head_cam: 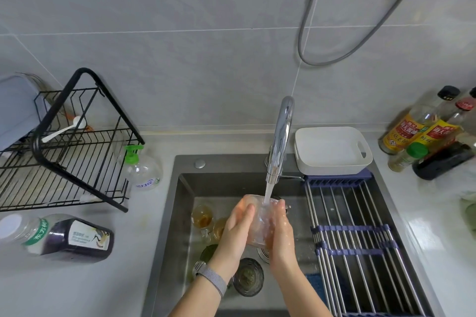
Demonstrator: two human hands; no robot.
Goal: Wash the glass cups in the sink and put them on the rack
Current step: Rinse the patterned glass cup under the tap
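Observation:
A clear glass cup (261, 221) sits between my two palms over the steel sink (177, 213), its mouth tilted up under the running faucet (280, 136). My left hand (235, 231) presses its left side and my right hand (282, 231) its right side. Water pours into the cup. Two small glass cups with brown residue (202, 216) (220, 226) stand in the sink to the left. Two dark glass cups (248, 276) (208, 253) lie lower in the basin. The black wire dish rack (72, 162) stands on the counter at the left.
A soap pump bottle (141, 170) stands between rack and sink. A dark bottle (64, 235) lies on its side at the front left. A roll-up drying rack (360, 239) covers the sink's right half, with a white tub (332, 149) behind it. Sauce bottles (422, 131) crowd the right counter.

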